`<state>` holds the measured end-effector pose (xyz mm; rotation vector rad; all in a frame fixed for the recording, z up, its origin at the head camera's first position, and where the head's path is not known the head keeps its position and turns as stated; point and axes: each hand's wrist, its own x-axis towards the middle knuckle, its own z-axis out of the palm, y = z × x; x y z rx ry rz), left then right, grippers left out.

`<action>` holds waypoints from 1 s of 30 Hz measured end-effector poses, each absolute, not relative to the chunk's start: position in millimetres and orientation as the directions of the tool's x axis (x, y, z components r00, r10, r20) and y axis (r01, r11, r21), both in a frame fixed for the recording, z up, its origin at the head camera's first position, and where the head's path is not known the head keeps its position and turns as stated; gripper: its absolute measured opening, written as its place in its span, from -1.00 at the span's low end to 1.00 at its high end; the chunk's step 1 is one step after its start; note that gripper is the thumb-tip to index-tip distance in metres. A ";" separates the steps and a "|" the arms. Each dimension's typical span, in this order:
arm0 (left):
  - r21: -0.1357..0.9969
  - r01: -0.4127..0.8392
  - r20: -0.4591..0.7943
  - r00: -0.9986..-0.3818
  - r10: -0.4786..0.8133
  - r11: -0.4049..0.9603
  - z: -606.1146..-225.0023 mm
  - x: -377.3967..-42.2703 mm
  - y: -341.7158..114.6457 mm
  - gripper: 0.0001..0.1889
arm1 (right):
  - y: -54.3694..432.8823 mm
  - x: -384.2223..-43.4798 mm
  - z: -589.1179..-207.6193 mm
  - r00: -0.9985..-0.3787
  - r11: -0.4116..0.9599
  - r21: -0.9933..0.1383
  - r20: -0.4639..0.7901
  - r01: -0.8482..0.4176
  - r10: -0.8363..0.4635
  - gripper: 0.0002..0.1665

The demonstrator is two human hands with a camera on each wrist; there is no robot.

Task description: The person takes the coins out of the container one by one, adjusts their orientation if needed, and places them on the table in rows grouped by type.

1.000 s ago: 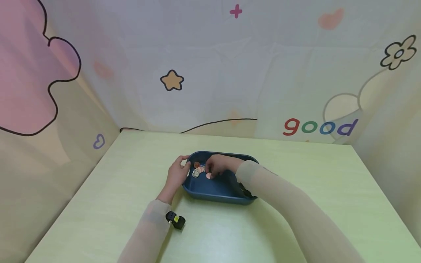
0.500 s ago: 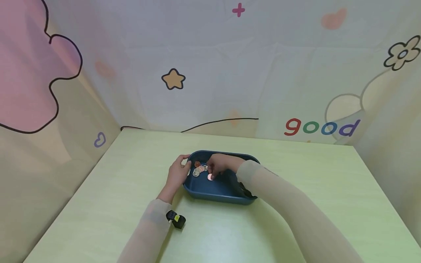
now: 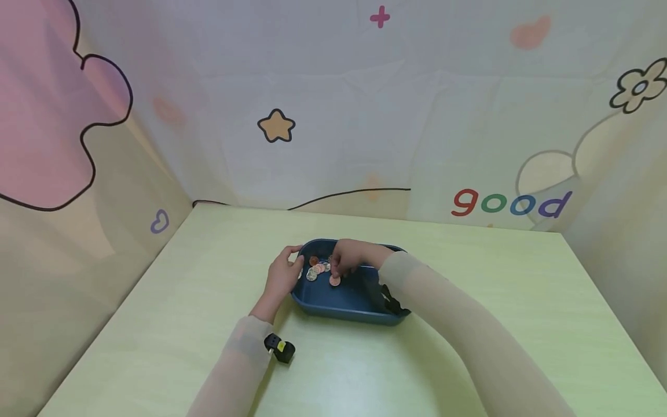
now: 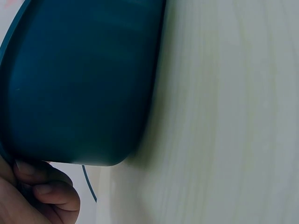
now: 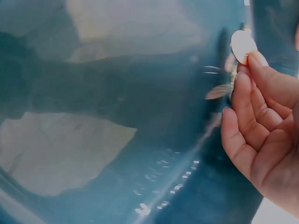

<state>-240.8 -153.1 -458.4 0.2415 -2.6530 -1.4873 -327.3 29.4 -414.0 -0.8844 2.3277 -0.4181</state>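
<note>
A dark blue rectangular tray sits on the table. My left hand grips its left end; in the left wrist view the curled fingers lie at the tray's corner, under the rim. Over the tray's inside is my right hand. Its thumb and fingers pinch a round, shiny coin, held up with one face showing in the right wrist view. Several coins, silver and copper-coloured, lie bunched at the tray's left end. A further coin shows close by the right fingertips.
The pale green table extends on all sides of the tray. Behind it hangs a printed cloth backdrop. A small black camera is strapped to the left wrist, and a dark device shows beneath the right wrist.
My right hand has risen slightly and moved a little right, showing more of the coins at the left. My left hand keeps its place on the tray. The whole view has shifted slightly.
</note>
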 end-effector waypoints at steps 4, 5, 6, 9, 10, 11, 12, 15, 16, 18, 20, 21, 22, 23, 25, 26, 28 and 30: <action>0.853 -0.087 0.007 -0.984 -0.178 0.515 -455.4 -241.6 -152.6 -0.58 | 34.2 -328.7 -398.1 -0.592 0.709 -0.512 -0.404 -0.485 -0.697 -0.82; 0.852 -0.088 0.006 -0.984 -0.179 0.516 -454.8 -241.9 -152.7 -0.58 | 35.9 -329.1 -393.8 -0.593 0.704 -0.523 -0.397 -0.481 -0.700 -0.82; 0.852 -0.089 0.006 -0.984 -0.180 0.516 -454.5 -242.1 -152.7 -0.58 | 37.7 -329.3 -389.3 -0.595 0.698 -0.537 -0.390 -0.473 -0.703 -0.82; 0.852 -0.090 0.006 -0.983 -0.181 0.515 -453.8 -242.6 -152.8 -0.58 | 44.0 -329.0 -376.0 -0.612 0.686 -0.574 -0.363 -0.447 -0.703 -0.82; 0.852 -0.090 0.006 -0.983 -0.181 0.516 -453.7 -242.6 -152.9 -0.58 | 46.5 -328.7 -371.9 -0.619 0.684 -0.581 -0.355 -0.441 -0.700 -0.82; 0.851 -0.090 0.006 -0.984 -0.181 0.517 -453.7 -242.6 -152.9 -0.58 | 49.3 -328.1 -368.2 -0.627 0.682 -0.589 -0.347 -0.433 -0.698 -0.82; 0.852 -0.089 0.006 -0.984 -0.180 0.516 -453.6 -242.6 -152.9 -0.58 | 52.0 -327.3 -364.5 -0.635 0.681 -0.597 -0.341 -0.424 -0.693 -0.82; 0.851 -0.090 0.004 -0.984 -0.179 0.517 -453.9 -242.3 -153.2 -0.58 | 59.9 -323.8 -355.5 -0.651 0.677 -0.613 -0.325 -0.408 -0.686 -0.82; 0.851 -0.092 0.003 -0.984 -0.180 0.517 -454.1 -242.1 -153.3 -0.58 | 62.2 -322.3 -352.7 -0.656 0.677 -0.614 -0.320 -0.406 -0.684 -0.82; 0.851 -0.094 0.002 -0.983 -0.182 0.517 -454.4 -241.9 -153.6 -0.58 | 65.8 -318.4 -347.4 -0.667 0.675 -0.624 -0.312 -0.393 -0.676 -0.82; 0.850 -0.094 0.002 -0.983 -0.183 0.518 -454.7 -241.6 -153.6 -0.58 | 68.5 -314.1 -342.4 -0.678 0.673 -0.630 -0.299 -0.388 -0.671 -0.82; 0.851 -0.094 0.002 -0.983 -0.182 0.517 -454.9 -241.5 -153.5 -0.57 | 69.9 -312.0 -340.1 -0.683 0.671 -0.632 -0.292 -0.387 -0.669 -0.82; 0.852 -0.093 0.002 -0.984 -0.181 0.516 -455.0 -241.4 -153.5 -0.57 | 71.2 -309.6 -337.7 -0.690 0.670 -0.636 -0.286 -0.383 -0.665 -0.81; 0.852 -0.092 0.003 -0.984 -0.180 0.516 -455.1 -241.4 -153.5 -0.57 | 72.6 -307.0 -335.5 -0.696 0.671 -0.640 -0.283 -0.376 -0.660 -0.81; 0.851 -0.093 0.001 -0.984 -0.179 0.516 -455.6 -241.3 -153.4 -0.57 | 76.5 -302.9 -332.5 -0.708 0.668 -0.646 -0.272 -0.368 -0.652 -0.81; 0.851 -0.093 0.001 -0.984 -0.179 0.516 -455.9 -241.3 -153.3 -0.57 | 78.6 -300.6 -331.4 -0.712 0.666 -0.650 -0.267 -0.365 -0.650 -0.81; 0.850 -0.096 0.000 -0.983 -0.181 0.519 -456.5 -241.1 -152.8 -0.58 | 83.7 -297.0 -330.3 -0.724 0.663 -0.662 -0.260 -0.348 -0.639 -0.80; 0.849 -0.096 0.000 -0.983 -0.182 0.519 -457.2 -240.9 -152.2 -0.58 | 90.2 -294.1 -331.5 -0.735 0.659 -0.673 -0.252 -0.334 -0.630 -0.81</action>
